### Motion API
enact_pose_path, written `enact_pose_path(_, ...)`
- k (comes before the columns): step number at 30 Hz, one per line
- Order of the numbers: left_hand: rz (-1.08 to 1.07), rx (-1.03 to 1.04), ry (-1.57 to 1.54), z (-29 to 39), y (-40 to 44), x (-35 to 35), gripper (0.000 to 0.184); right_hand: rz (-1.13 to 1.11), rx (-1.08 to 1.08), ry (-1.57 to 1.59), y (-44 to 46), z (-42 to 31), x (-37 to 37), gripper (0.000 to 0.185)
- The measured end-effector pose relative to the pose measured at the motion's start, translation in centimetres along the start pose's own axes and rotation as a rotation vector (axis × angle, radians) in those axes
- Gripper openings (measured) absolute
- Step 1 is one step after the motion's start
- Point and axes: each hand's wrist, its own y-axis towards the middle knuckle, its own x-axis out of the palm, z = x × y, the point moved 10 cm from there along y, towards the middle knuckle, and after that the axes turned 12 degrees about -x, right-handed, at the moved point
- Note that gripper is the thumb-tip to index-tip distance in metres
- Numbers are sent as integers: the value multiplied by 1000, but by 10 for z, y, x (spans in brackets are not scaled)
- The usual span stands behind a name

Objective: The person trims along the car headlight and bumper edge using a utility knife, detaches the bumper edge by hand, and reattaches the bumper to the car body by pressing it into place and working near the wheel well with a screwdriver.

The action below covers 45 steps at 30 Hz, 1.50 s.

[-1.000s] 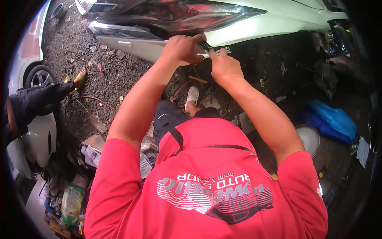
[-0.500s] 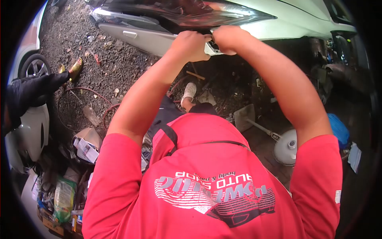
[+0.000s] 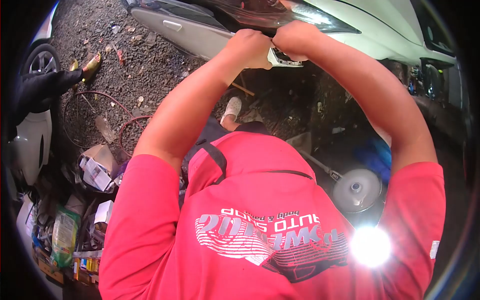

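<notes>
A pale car bumper (image 3: pixel 192 31) runs below a dark, glossy headlight (image 3: pixel 265 14) at the top of the head view. My left hand (image 3: pixel 250 49) is closed round the bumper's end, its thumb against the edge. Close beside it, my right hand (image 3: pixel 296 40) is curled shut at the gap under the headlight; whatever its fingers grip is hidden. A pale bracket-like edge (image 3: pixel 287 63) with holes shows just beneath both hands. Above and to the right lies the car's light green-white fender (image 3: pixel 380 35).
A standing fan (image 3: pixel 356 190) and a blue bag (image 3: pixel 377 157) lie at right. A reddish hose (image 3: pixel 122 132) loops over the gravel. At left are another person's foot (image 3: pixel 92 67), a wheel (image 3: pixel 42 61) and a box of papers (image 3: pixel 97 170). A bright light (image 3: pixel 370 246) glares at lower right.
The view has shifted, so the car sits slightly farther right and the ground things farther left. Both hands stay at the bumper's end, with more bracket edge showing. A bright glare has appeared at lower right.
</notes>
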Motion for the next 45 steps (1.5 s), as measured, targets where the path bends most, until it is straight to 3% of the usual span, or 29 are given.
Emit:
enact_pose_path(10, -51, -48, 37, 0, 1, 1, 58, -105, -70, 83, 25, 3, 20, 27)
enact_pose_path(13, -37, -25, 26, 4, 0, 3, 60, -47, 159, 244, 21, 8, 75, 24)
enact_pose_path(16, -10, -45, 17, 0, -2, -4, 62, -10, 109, 223, 6, -1, 91, 39)
enact_pose_path(19, -30, -20, 50, 4, 4, 3, 65, 140, 182, 268, -32, 13, 94, 41)
enact_pose_path(22, 7, 21, 42, 4, 10, 5, 71, 570, 149, 752, -45, 27, 128, 42)
enact_pose_path(25, -38, -71, 49, 8, 6, -1, 67, 698, 208, 1115, -33, 18, 170, 46)
enact_pose_path(29, -30, -17, -37, 12, 9, 0, 59, 900, 321, 1385, -14, 4, 209, 44)
enact_pose_path(31, -118, -86, -34, 12, 11, 1, 58, 928, 347, 1210, -27, 10, 186, 41)
enact_pose_path(33, -173, -112, 14, 8, 12, 7, 58, 880, 346, 1238, -28, 13, 179, 43)
enact_pose_path(35, 1, 21, 59, 19, 12, -4, 61, 824, 349, 1265, -26, 10, 182, 45)
enact_pose_path(38, -48, -39, 102, 14, 13, 1, 63, 896, 359, 1364, -23, 7, 192, 41)
enact_pose_path(40, -64, -45, 105, 11, 14, 5, 65, 1126, 353, 1147, -30, 13, 182, 34)
enact_pose_path(45, -61, -46, 99, 13, 15, 4, 66, 1207, 260, 1234, -14, 13, 193, 31)
